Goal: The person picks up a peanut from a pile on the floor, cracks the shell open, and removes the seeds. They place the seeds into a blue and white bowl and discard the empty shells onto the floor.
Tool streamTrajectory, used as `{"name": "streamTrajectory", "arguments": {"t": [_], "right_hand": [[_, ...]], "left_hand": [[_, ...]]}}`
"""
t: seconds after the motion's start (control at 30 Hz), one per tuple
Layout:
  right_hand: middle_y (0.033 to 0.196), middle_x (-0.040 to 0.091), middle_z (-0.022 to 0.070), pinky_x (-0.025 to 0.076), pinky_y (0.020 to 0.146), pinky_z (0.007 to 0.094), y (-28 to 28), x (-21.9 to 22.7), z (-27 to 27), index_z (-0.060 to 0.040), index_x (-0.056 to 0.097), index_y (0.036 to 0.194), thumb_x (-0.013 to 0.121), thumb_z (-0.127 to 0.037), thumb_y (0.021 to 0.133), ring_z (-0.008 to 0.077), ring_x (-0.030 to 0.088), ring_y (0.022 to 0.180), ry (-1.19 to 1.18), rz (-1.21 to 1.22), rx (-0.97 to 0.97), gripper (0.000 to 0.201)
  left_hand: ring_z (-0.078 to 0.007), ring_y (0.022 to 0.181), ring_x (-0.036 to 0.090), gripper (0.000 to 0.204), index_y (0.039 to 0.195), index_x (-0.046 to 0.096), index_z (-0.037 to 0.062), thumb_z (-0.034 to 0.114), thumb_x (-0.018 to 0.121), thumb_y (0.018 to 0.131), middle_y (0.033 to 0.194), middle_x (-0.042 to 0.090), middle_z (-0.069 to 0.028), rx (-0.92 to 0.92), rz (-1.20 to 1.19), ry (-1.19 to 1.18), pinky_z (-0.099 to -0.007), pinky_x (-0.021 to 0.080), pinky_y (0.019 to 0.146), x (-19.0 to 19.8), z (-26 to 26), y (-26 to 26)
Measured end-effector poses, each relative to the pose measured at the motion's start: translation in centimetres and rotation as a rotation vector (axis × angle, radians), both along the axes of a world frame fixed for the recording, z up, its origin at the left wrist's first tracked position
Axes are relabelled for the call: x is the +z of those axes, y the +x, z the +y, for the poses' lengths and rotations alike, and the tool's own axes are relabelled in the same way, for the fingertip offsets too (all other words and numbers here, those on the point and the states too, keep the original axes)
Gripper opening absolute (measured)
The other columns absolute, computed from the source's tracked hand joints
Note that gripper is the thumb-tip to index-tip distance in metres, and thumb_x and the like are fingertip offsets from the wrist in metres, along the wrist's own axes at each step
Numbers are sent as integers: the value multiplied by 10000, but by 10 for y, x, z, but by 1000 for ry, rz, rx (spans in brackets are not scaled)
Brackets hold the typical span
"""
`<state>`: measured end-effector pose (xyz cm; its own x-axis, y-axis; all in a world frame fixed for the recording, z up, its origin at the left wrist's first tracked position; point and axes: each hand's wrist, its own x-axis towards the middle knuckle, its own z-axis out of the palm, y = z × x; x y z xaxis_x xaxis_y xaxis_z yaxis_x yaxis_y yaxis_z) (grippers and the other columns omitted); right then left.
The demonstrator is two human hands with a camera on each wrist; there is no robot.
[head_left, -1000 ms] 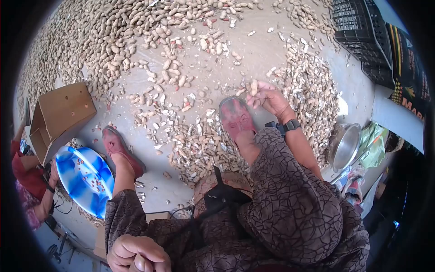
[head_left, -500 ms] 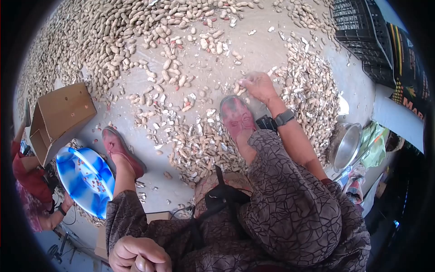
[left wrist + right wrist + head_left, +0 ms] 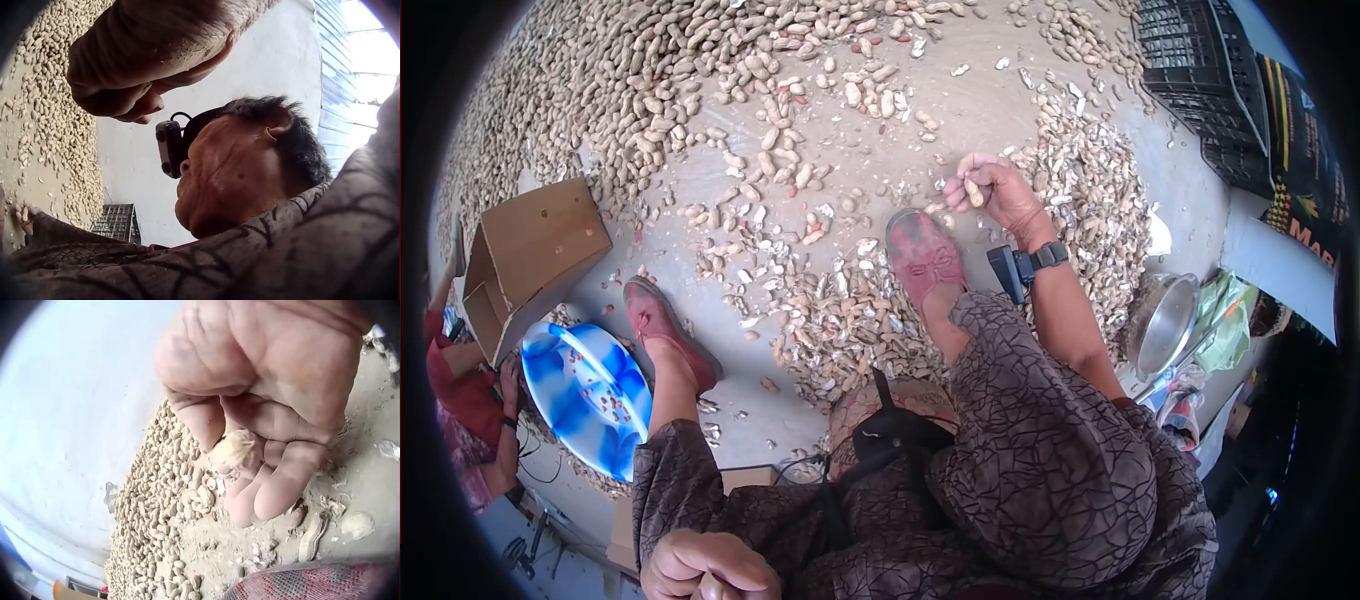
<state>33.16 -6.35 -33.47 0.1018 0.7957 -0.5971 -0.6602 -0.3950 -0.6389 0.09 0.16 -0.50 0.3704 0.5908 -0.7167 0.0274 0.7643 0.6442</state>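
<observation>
My right hand (image 3: 998, 192) pinches a peanut in its shell (image 3: 974, 193) between thumb and fingers, just beyond the toe of the red shoe (image 3: 925, 258). Seen from the right wrist, the same peanut (image 3: 237, 449) sits at the thumb tip, with the other fingers curled beneath. Loose peanuts and broken shells (image 3: 860, 330) lie on the floor below. My left hand (image 3: 708, 565) is at the bottom left by the patterned trouser leg, its fingers curled in with the thumb against them. The left wrist view shows those curled fingers (image 3: 144, 62) from the side, and nothing shows in them.
A peanut heap (image 3: 610, 90) covers the far left floor. A cardboard box (image 3: 545, 250) stands near a blue-and-white basin (image 3: 585, 400) holding some kernels; another person's arm (image 3: 505, 430) is beside it. A shell pile (image 3: 1090, 190), metal bowl (image 3: 1165, 325) and black crate (image 3: 1205, 80) are right.
My right hand went down to the floor by the shoe, then lifted back with a peanut in its fingers. The other person's hand shifted beside the basin. My left hand stays put.
</observation>
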Motion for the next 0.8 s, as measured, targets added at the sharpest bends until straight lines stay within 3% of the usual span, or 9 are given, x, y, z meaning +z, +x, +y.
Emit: {"name": "streamTrajectory", "arguments": {"t": [0.13,0.2,0.3,0.43,0.5,0.53,0.63,0.7,0.8], "right_hand": [[700,605,101,475,517,290,-8,-5,-4,-20,550,823,491,-34,704,212,588,587,-96,-346,213,134],[649,573,141,463,566,350,-25,-23,-5,-53,553,830,504,-32,674,273,588,626,128,-1110,520,164],[644,552,167,442,596,385,-35,-24,-2,-72,547,804,535,-57,652,326,568,664,174,-1538,755,153],[666,566,169,438,589,402,-32,-18,5,-64,536,775,557,-84,647,358,551,679,242,-1478,869,132],[656,583,105,449,549,352,-25,-23,5,-76,551,812,529,-111,709,264,586,633,275,-1616,954,111],[656,583,105,449,549,352,-19,-29,4,-76,551,812,529,-111,709,264,586,633,279,-1618,955,111],[628,563,132,456,530,325,1,-30,3,-46,541,804,489,-81,690,214,596,619,108,-1014,602,131],[685,590,94,455,484,234,8,3,11,-19,545,814,478,-92,698,134,588,612,-64,-237,260,153],[704,598,77,440,441,189,8,12,23,-13,542,811,517,-141,744,118,574,567,33,-240,137,146]], "left_hand": [[-80,441,367,178,851,484,-50,127,474,868,629,473,-82,-9,2,1,-174,300,424,1,1,1],[-82,440,365,178,849,484,-50,128,475,868,628,473,-84,-7,19,10,-175,300,422,0,0,3],[-87,439,362,178,844,484,-48,129,476,868,627,474,-85,0,52,2,-176,301,423,0,0,3],[-87,438,360,176,836,486,-41,132,478,868,622,474,-81,4,49,-21,-174,307,432,-2,0,3],[-86,438,361,175,836,487,-39,133,479,869,620,474,-79,12,51,-20,-173,308,435,-1,0,4],[-85,438,361,174,835,488,-36,134,479,869,619,474,-78,21,56,-23,-172,308,438,0,0,4],[-83,439,364,174,834,490,-33,137,482,869,620,475,-77,7,57,-31,-172,308,437,0,1,3],[-81,438,364,174,833,491,-32,138,482,869,619,475,-76,2,57,-31,-171,308,438,0,1,2],[-79,437,364,174,831,493,-31,139,484,868,617,474,-74,-5,61,-37,-171,309,439,0,1,2]]}}
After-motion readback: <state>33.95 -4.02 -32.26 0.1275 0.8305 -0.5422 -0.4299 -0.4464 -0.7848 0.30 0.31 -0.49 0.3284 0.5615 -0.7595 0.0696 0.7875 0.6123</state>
